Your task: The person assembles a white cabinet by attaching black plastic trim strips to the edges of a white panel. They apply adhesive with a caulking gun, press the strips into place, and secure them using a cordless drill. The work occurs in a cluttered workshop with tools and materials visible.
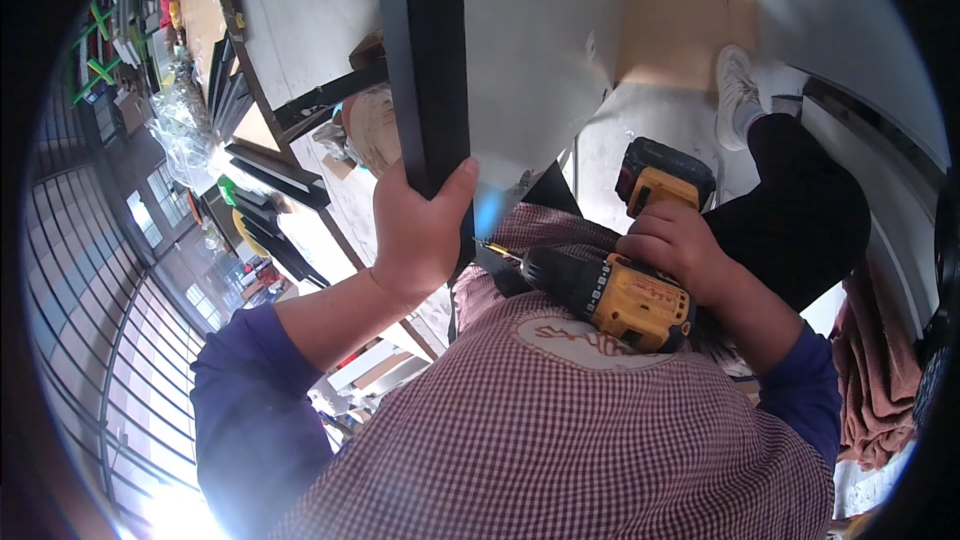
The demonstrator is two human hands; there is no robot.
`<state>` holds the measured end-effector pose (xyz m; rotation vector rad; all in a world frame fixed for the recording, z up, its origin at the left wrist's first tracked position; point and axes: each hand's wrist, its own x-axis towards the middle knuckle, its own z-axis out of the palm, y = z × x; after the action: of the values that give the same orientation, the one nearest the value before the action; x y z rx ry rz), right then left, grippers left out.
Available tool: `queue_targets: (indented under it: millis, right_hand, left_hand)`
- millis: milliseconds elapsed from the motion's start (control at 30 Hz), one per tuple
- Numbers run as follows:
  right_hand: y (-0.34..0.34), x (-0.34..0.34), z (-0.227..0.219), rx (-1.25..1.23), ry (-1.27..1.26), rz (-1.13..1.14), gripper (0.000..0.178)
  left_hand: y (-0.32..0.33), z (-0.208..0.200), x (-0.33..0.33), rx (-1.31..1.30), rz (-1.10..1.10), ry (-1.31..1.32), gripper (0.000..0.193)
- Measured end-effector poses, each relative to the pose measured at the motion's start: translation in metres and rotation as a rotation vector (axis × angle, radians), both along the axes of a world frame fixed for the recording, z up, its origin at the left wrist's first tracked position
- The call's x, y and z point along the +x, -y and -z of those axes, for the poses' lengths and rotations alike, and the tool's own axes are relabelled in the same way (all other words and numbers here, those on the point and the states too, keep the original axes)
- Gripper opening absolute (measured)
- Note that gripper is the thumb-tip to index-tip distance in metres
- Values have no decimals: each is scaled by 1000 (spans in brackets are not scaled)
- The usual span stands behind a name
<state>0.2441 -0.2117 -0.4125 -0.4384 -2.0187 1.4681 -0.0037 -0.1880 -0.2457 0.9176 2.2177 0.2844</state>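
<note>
My right hand is wrapped around the grip of a yellow and black cordless drill. Its bit points left, at the near end of a black frame bar. Whether the tip touches the bar I cannot tell. My left hand clasps that same end of the bar, thumb on top and fingers hidden behind it. Along the bar's right side runs a pale grey panel, with a bluish patch of light near the drill tip.
Left of the bar stands a rack with black strips and clear plastic wrap. A brown cloth hangs at the right. My leg and a white shoe are beyond the drill. A barred grille lines the far left.
</note>
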Motion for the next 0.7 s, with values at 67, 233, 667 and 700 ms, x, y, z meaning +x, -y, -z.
queue_targets:
  millis: [67,233,667,700]
  right_hand:
    - [-5,0,0,6,14,-9,32]
    - [-12,-1,0,-34,26,-59,32]
    - [-22,-6,-1,-85,17,-96,30]
    - [-22,-6,-1,-87,19,-97,30]
  left_hand:
    - [-2,-1,-1,-30,-37,3,32]
    - [-3,-2,-1,-42,-90,33,28]
    - [-3,-3,-1,-80,-188,33,26]
    - [-2,-2,-1,-76,-194,38,26]
